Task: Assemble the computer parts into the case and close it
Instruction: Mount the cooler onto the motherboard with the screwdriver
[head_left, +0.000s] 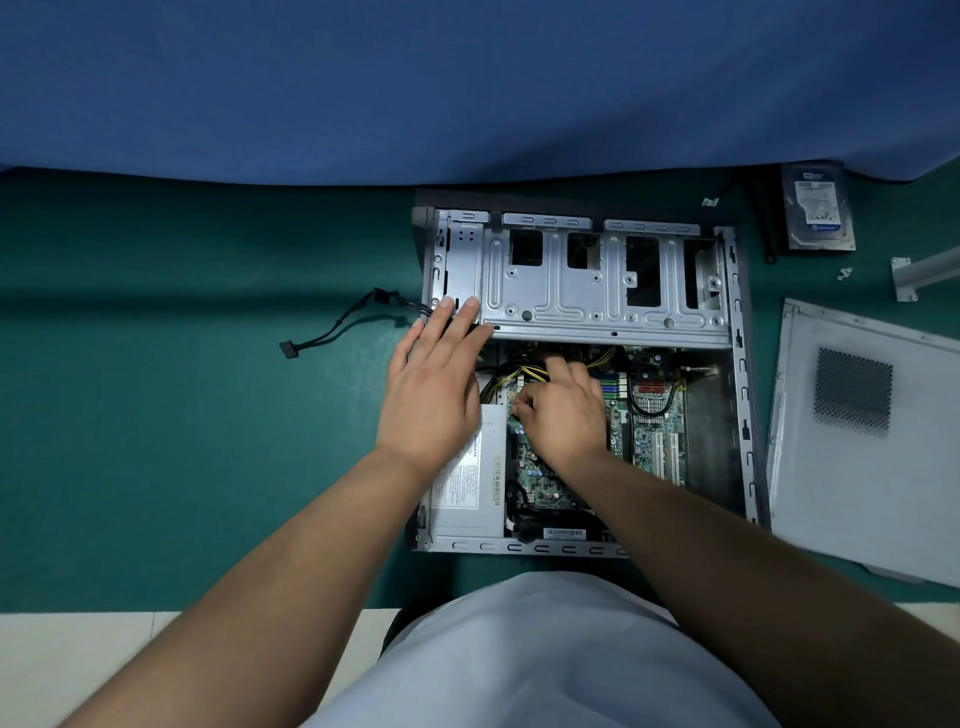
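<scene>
Open computer case (737, 364) lies flat on the green counter (182, 415), both hands working inside it.

Left hand (431, 384): fingers straight, spread, tips pressing the near left corner of the metal drive cage (587, 291); grips nothing. Right hand (563, 410): down over the motherboard (654, 436), fingers curled, index reaching toward the yellow-black cables (524, 374); cannot tell whether it pinches anything. Power supply (467, 499) seated at the case's left, partly under the left forearm. Black cable with connector (332, 332) trails out left onto the counter. Side panel (857, 441) lies flat just right of the case. Hard drive (818, 208) sits apart, far right, near the blue cloth (467, 88). Small screws (845, 273) beside a white bracket (919, 273).
</scene>
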